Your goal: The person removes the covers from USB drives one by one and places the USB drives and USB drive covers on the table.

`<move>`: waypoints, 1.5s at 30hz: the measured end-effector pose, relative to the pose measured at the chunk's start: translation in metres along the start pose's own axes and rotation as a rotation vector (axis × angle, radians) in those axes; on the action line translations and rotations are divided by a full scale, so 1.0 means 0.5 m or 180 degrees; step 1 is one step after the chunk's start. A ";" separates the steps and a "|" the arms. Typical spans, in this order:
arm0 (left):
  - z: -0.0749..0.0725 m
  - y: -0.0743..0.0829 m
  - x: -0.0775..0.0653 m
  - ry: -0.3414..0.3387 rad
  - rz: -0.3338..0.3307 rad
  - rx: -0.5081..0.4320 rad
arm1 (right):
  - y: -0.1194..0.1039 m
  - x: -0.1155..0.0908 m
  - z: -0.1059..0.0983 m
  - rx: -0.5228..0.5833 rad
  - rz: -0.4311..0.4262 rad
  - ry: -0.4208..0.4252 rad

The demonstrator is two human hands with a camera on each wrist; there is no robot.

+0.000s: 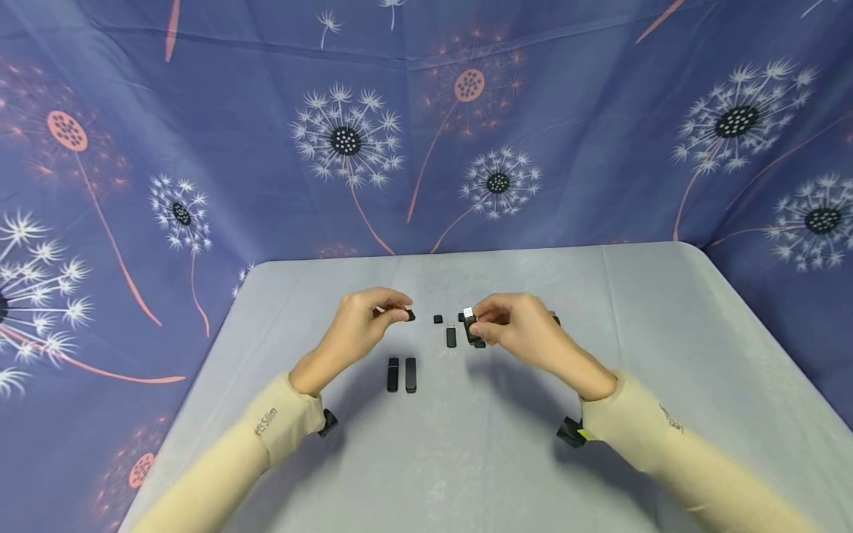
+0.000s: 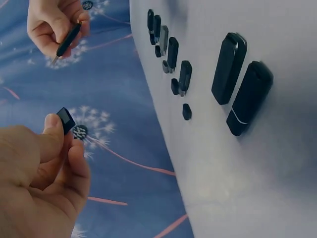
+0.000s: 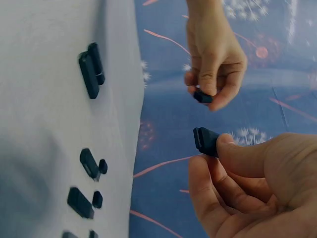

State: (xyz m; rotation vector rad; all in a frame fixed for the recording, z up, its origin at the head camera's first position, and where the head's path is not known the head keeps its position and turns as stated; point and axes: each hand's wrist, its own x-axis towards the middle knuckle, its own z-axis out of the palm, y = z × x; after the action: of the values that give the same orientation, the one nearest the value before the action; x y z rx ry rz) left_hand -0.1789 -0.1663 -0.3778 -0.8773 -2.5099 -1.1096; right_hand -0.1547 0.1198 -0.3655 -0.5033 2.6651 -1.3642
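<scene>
My left hand (image 1: 360,322) pinches a small black cap (image 2: 66,120) between thumb and fingertips, above the table. Across from it, my right hand (image 1: 523,326) grips a black USB flash drive (image 1: 470,329) by its body, its metal plug bare and pointing away in the head view. A gap separates the cap and the drive. Below them on the table lies an uncapped flash drive (image 1: 451,337) with a loose cap (image 1: 437,319) near it. More uncapped drives and caps lie in a row (image 2: 172,52), partly hidden by my right hand in the head view.
Two closed black sticks, a capped flash drive (image 1: 393,375) and another beside it (image 1: 410,375), lie side by side nearer me. The grey-white table (image 1: 426,459) ends at a blue dandelion-print cloth (image 1: 413,185) hanging behind it.
</scene>
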 end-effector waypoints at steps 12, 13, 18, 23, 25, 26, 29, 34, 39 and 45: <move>0.029 -0.060 0.021 -0.0368 -0.0599 0.0084 | 0.047 0.074 0.074 0.0246 0.0196 -0.0224; 0.032 -0.063 0.024 -0.0397 -0.0598 0.0086 | 0.049 0.079 0.077 0.0242 0.0237 -0.0233; 0.042 -0.080 0.039 -0.0510 -0.0584 0.0133 | 0.053 0.102 0.091 0.0188 0.0349 -0.0218; 0.047 -0.092 0.051 -0.0686 -0.0620 0.0191 | 0.050 0.121 0.103 0.0105 0.0399 -0.0311; 0.049 -0.097 0.057 -0.0746 -0.0625 0.0209 | 0.046 0.128 0.105 0.0046 0.0451 -0.0386; 0.050 -0.099 0.061 -0.0777 -0.0624 0.0223 | 0.044 0.132 0.106 0.0031 0.0497 -0.0418; 0.055 -0.107 0.070 -0.0904 -0.0625 0.0215 | 0.040 0.143 0.111 -0.0051 0.0608 -0.0475; 0.067 -0.117 0.079 -0.1107 -0.0693 0.0273 | 0.046 0.159 0.132 -0.0062 0.0764 -0.0445; 0.075 -0.119 0.085 -0.1210 -0.0649 0.0400 | 0.052 0.170 0.154 0.0027 0.0897 -0.0354; 0.084 -0.125 0.090 -0.1262 -0.0616 0.0606 | 0.048 0.170 0.165 -0.0097 0.0857 -0.0369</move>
State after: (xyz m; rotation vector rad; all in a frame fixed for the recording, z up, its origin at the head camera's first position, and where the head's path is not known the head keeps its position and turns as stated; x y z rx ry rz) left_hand -0.2526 -0.1490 -0.4221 -0.8876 -3.0197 -0.7882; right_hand -0.2208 0.0408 -0.4288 -0.2083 2.5509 -1.1822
